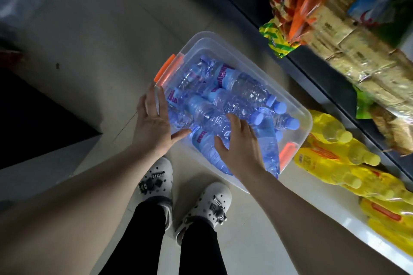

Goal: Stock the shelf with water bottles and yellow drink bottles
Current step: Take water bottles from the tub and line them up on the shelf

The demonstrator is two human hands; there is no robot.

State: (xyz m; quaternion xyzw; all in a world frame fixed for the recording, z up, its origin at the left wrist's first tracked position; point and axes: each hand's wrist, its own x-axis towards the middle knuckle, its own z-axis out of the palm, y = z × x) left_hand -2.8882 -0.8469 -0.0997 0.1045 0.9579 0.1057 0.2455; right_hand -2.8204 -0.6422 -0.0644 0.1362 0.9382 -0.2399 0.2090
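Both hands spread-fingered, empty: right hand [240, 149] lies over the clear blue-capped water bottles [225, 105], caps pointing right; left hand [154, 118] touches the clear plastic tub [304, 116].

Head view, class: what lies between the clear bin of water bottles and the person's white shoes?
Only bare floor tile between the clear bin and the white shoes, in the head view.

Clear crinkled plastic water bottles [225, 107], translucent plastic bin [297, 107], glossy floor tiles [100, 35]
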